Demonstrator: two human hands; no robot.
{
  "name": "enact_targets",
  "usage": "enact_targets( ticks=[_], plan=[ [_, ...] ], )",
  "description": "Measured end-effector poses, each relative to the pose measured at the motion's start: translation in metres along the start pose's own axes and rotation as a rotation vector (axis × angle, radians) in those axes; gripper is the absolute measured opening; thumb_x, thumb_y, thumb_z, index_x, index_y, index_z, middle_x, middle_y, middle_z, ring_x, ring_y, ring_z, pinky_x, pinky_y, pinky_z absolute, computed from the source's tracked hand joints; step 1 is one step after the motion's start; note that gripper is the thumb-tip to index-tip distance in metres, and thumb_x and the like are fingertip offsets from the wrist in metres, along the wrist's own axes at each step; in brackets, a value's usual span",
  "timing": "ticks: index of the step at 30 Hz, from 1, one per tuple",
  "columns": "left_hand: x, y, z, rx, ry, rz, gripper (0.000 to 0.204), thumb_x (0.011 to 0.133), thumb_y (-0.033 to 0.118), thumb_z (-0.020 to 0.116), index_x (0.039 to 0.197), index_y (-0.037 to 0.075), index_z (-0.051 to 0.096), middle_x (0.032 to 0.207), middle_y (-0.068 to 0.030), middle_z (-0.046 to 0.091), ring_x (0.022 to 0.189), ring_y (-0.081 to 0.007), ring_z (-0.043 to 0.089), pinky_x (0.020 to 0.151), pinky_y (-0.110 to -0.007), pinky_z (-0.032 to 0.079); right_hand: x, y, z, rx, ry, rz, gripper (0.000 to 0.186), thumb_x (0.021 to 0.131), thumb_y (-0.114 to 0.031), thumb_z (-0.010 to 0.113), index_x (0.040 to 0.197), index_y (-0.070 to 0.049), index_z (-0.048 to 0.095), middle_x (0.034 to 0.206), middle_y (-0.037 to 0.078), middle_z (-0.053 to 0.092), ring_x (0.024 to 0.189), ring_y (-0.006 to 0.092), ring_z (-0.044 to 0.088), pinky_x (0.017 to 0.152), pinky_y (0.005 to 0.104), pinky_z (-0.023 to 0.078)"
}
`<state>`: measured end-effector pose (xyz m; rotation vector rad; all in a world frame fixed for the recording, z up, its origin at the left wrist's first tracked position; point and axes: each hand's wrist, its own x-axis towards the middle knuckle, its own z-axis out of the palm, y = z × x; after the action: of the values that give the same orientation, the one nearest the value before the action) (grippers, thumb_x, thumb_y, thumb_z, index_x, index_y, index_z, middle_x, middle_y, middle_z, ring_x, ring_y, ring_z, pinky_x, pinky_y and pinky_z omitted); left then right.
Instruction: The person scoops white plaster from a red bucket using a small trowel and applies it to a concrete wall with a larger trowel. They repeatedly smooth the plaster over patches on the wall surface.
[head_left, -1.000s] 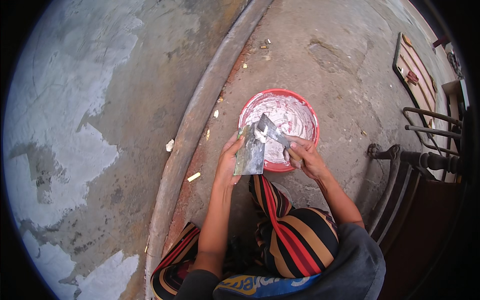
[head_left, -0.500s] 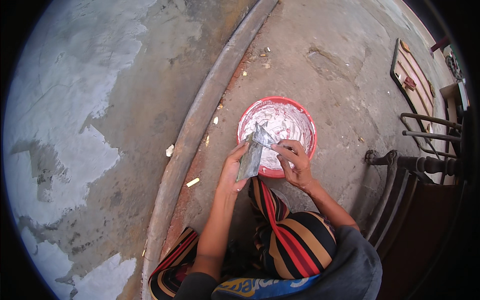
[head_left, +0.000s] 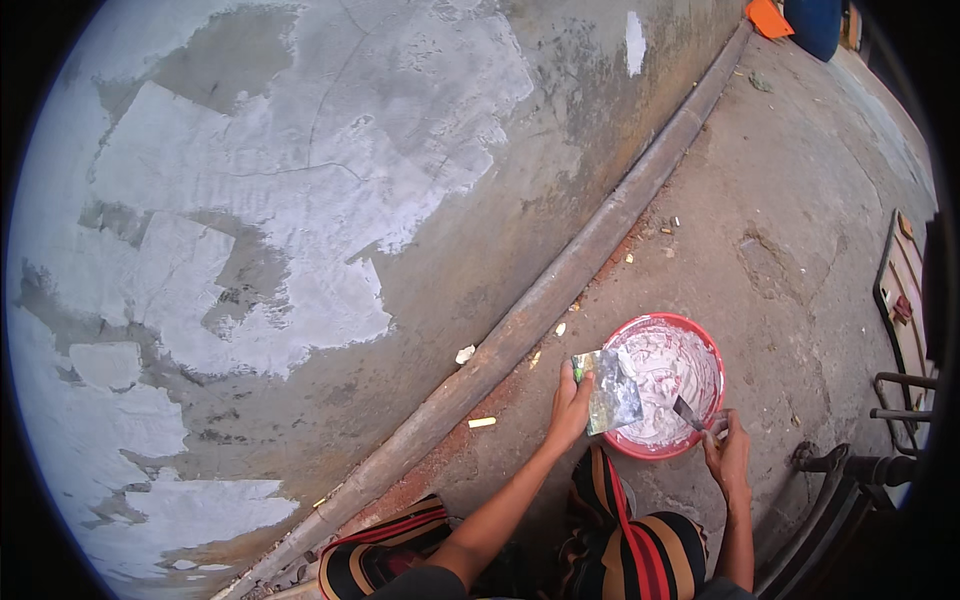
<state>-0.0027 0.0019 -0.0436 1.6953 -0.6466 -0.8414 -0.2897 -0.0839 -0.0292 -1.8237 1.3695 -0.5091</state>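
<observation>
My left hand (head_left: 570, 408) is closed on a flat plastering blade (head_left: 612, 392), a rectangular plate smeared with white paste and held over the left rim of the bucket. In my right hand (head_left: 730, 455) is a small putty knife (head_left: 688, 411), its blade pointing into the bucket at the right side. The round red bucket (head_left: 718, 365) stands on the ground in front of my knees, its inside coated with thick white putty (head_left: 665, 375). The two tools are apart.
At the left rises a grey wall (head_left: 450, 270) with patches of white coating. A rounded curb or pipe (head_left: 560, 290) runs along its foot. A metal frame (head_left: 850, 465) and a framed board (head_left: 905, 290) are at the right. An orange dustpan-like piece (head_left: 768, 18) lies far off.
The view has swung left, showing more wall. My right hand has drawn the putty knife away from the plate and down to the bucket's right side; the plate now lies flatter.
</observation>
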Motion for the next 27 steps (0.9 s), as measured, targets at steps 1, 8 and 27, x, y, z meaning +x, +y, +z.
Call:
enact_targets(
  ticks=[1, 8, 27],
  plan=[
    [0.001, -0.007, 0.001, 0.030, 0.015, 0.018, 0.045, 0.100, 0.030, 0.048, 0.129, -0.003, 0.038, 0.114, -0.0257, 0.059, 0.108, -0.0316, 0.060, 0.092, -0.042, 0.043, 0.005, 0.009, 0.001, -0.027, -0.008, -0.021, 0.027, 0.078, -0.001, 0.067, 0.103, 0.001, 0.058, 0.075, 0.016, 0.060, 0.063, 0.0306, 0.061, 0.064, 0.0416, 0.050],
    [-0.005, 0.008, 0.000, -0.632, -0.153, -0.324, 0.034, 0.098, 0.014, 0.054, 0.127, 0.006, 0.037, 0.119, -0.0125, 0.059, 0.109, -0.0189, 0.060, 0.086, -0.033, 0.052, 0.022, -0.032, 0.006, -0.172, 0.255, -0.267, 0.038, 0.079, -0.008, 0.071, 0.114, -0.001, 0.058, 0.097, 0.016, 0.060, 0.093, 0.0241, 0.060, 0.081, 0.0374, 0.050],
    [-0.018, 0.048, 0.025, -0.797, -0.138, -0.184, 0.039, 0.093, 0.008, 0.062, 0.126, 0.000, 0.042, 0.127, -0.0134, 0.055, 0.115, -0.0206, 0.057, 0.096, -0.036, 0.050, 0.037, -0.117, 0.124, 1.382, -0.219, 0.062, 0.038, 0.101, -0.018, 0.049, 0.134, -0.001, 0.042, 0.122, 0.010, 0.056, 0.111, 0.0168, 0.054, 0.096, 0.0320, 0.042]
  ],
)
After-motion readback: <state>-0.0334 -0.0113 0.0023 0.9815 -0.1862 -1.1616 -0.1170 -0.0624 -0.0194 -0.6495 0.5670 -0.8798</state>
